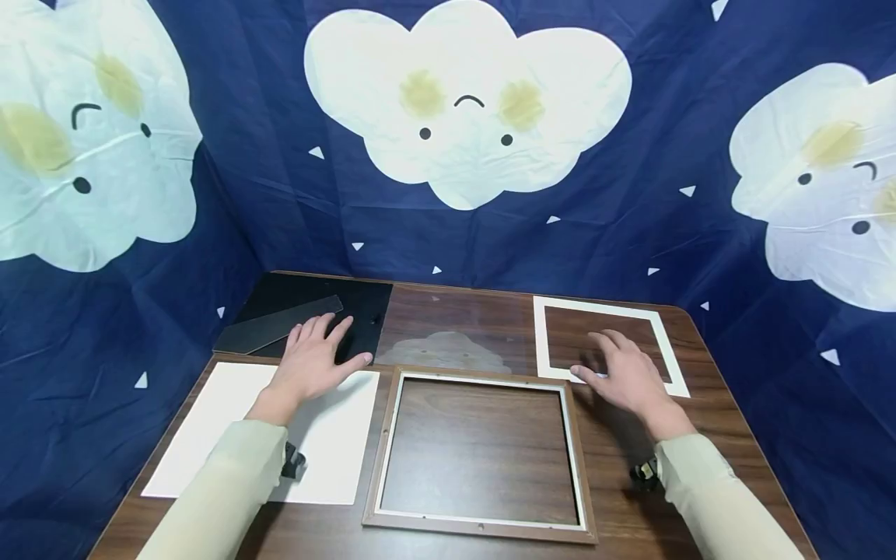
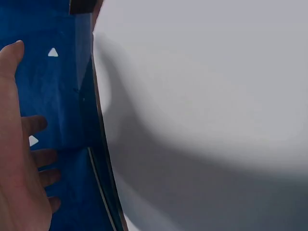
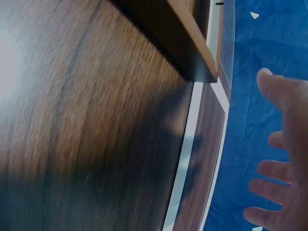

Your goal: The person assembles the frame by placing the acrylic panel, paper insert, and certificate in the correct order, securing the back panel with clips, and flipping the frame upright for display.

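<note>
My left hand (image 1: 313, 364) hovers where the white sheet (image 1: 210, 435) meets the black backing board (image 1: 367, 307), fingers spread and holding nothing. A dark stand strip (image 1: 276, 327) lies slantwise on that board, overlapped by the fingertips in the head view. Over the white mat (image 1: 668, 350) at the right is my right hand (image 1: 626, 377), its fingers relaxed and nothing in its grasp. In the right wrist view that hand (image 3: 288, 159) stays above the table, casting a shadow by the mat's edge (image 3: 185, 154). Between the hands lies a brown picture frame (image 1: 483, 527), back side up.
A clear sheet (image 1: 455, 311) reflecting the cloud print lies between the black board and the mat. Dark blue cloth (image 1: 280, 210) with white clouds surrounds the wooden table (image 1: 630, 482) at the back and both sides. A dark band sits at each wrist.
</note>
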Demonstrator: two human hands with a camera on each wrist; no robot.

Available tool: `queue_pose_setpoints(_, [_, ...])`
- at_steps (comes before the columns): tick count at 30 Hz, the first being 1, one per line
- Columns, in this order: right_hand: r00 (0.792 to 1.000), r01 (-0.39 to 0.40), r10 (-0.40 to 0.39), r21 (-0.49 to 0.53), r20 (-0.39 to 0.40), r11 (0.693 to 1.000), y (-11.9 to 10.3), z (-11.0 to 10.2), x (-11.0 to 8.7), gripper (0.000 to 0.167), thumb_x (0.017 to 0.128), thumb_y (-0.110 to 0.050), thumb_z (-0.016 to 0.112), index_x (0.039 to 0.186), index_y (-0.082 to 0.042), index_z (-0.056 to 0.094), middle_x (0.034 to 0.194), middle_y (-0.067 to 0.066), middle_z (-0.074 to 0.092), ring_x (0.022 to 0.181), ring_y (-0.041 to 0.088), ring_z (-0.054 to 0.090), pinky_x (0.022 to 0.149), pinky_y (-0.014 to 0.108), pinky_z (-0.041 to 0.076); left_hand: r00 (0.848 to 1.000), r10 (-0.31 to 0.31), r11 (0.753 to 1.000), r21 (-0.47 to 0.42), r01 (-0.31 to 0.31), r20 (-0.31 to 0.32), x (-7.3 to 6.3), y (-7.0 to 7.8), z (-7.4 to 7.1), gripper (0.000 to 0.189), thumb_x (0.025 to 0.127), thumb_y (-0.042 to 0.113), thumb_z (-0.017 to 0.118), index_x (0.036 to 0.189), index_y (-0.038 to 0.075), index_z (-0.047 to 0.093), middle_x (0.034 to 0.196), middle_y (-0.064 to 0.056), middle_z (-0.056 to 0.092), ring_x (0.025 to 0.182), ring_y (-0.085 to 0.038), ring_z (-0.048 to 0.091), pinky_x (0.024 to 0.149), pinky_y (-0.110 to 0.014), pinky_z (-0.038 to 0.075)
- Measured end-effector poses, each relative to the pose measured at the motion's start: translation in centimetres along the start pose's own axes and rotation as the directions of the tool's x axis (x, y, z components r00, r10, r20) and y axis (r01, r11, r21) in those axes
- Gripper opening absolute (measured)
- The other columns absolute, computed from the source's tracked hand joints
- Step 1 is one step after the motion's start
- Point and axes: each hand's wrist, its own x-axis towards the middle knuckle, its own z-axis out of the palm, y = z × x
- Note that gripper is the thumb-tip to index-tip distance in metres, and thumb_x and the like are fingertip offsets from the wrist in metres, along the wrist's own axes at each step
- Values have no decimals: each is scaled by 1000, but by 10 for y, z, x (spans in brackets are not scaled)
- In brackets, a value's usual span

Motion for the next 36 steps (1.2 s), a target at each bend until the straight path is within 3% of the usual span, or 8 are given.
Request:
queue_pose_setpoints(4, [999,-36,36,33,20,999,-8,1,6,69,96,-50,66,147,-6,51,147,25,49,128,50,53,96,68,46,1000,-25,998,-66,24,-9,3,11,3,98,90,83,44,160,15,37,154,-24,37,142,-45,32,116,-67,21])
queue_pose_setpoints(11, [997,-68,66,81,29,994,-19,5,15,60,98,-40,66,144,-4,54,140,23,55,124,46,58,96,64,48,997,-70,985,-156,75,40,8,25,6,98,90,84,40,160,15,37,145,-20,44,132,-41,39,106,-65,32])
queue_pose_setpoints(18, [998,-57,54,118,25,991,-26,8,25,56,97,-40,68,137,-1,60,132,22,60,118,44,62,95,60,50,987,-87,958,-261,120,137,17,35,2,96,92,82,42,156,9,43,146,-21,46,134,-41,41,109,-67,34])
queue_pose_setpoints(25, [998,-52,45,155,44,986,-35,16,36,50,94,-38,71,130,-4,66,116,17,66,101,34,66,85,52,53,974,-72,931,-335,143,215,24,42,4,91,97,76,39,154,6,44,147,-20,46,138,-41,40,111,-64,36])
queue_pose_setpoints(32, [998,-22,10,207,63,978,-41,20,49,45,93,-33,74,125,-2,69,104,13,71,95,29,67,84,49,54,975,-53,880,-452,148,215,28,45,3,81,104,68,27,152,6,47,150,-17,46,145,-39,35,117,-62,30])
queue_pose_setpoints(34, [997,-22,4,222,78,975,-43,21,53,44,93,-32,73,125,-1,69,105,13,72,97,29,68,86,50,54,979,-54,879,-455,141,199,31,48,3,75,106,61,30,149,4,50,148,-19,49,142,-40,40,117,-60,32])
queue_pose_setpoints(36, [995,-33,10,234,100,972,-46,23,56,44,94,-31,72,125,-1,68,107,13,73,99,30,68,88,50,54,984,-48,895,-429,120,174,33,52,4,66,107,52,39,146,1,53,144,-21,53,138,-40,46,115,-59,36])
